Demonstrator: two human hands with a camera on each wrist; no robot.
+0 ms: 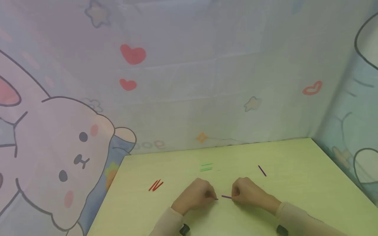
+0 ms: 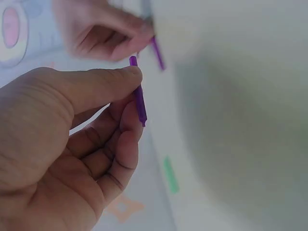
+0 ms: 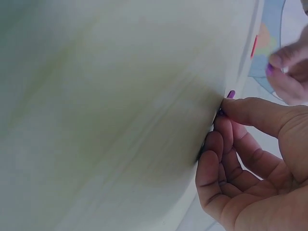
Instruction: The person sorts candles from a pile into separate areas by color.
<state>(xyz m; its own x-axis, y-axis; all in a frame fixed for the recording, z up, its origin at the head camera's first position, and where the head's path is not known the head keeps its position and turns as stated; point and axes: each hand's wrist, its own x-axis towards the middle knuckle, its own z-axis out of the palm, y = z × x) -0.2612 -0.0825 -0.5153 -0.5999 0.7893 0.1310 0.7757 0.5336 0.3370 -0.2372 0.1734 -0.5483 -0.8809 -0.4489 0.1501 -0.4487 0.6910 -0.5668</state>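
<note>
My left hand [image 1: 197, 195] pinches a thin purple stick [image 2: 139, 102] between thumb and fingertips; in the left wrist view the stick narrows at its lower end. In the head view only a short end of it shows past the fingers. Facing it across a small gap, my right hand [image 1: 251, 194] pinches a second purple stick [image 1: 226, 197] low over the table, its free end pointing toward the left hand. The right wrist view shows just the tip of that stick [image 3: 231, 94] beyond the thumb. A third purple stick [image 1: 262, 170] lies on the table behind the right hand.
Red sticks [image 1: 156, 185] lie together on the left of the pale yellow table [image 1: 313, 183]. Green sticks [image 1: 206, 169] lie near the back middle. A curtain [image 1: 189, 82] printed with hearts, stars and a rabbit hangs behind the table's back edge.
</note>
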